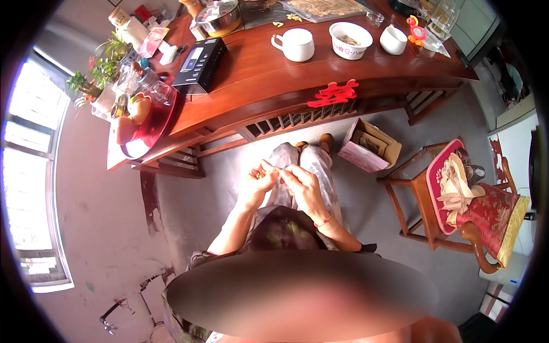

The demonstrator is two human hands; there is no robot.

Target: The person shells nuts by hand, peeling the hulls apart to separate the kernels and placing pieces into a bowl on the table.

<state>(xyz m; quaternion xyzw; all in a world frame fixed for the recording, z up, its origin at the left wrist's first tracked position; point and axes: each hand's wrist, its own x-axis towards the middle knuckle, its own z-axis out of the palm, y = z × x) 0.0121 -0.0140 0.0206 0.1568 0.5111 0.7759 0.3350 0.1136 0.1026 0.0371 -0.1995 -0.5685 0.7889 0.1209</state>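
My left hand [260, 181] is closed in front of my lap, with small yellowish pieces [262, 174] showing in its curled fingers. Its thumb and fingertips meet those of my right hand [301, 182], which is pinched closed. Whatever lies between the fingertips is too small to make out. Beyond both hands stands the wooden table [246, 86], bearing a white lidded mug [298, 44], a white printed tub [350, 48] with brownish bits inside, and a small white pot [393, 40]. A few pale yellow pieces [294, 18] lie behind the mug.
A black box [200, 66], a red tray [166, 123] of fruit and potted plants [106, 71] occupy the table's left end. An open cardboard box [366, 150] sits on the floor. To the right stands a wooden chair [420, 197] with cushions and cloth.
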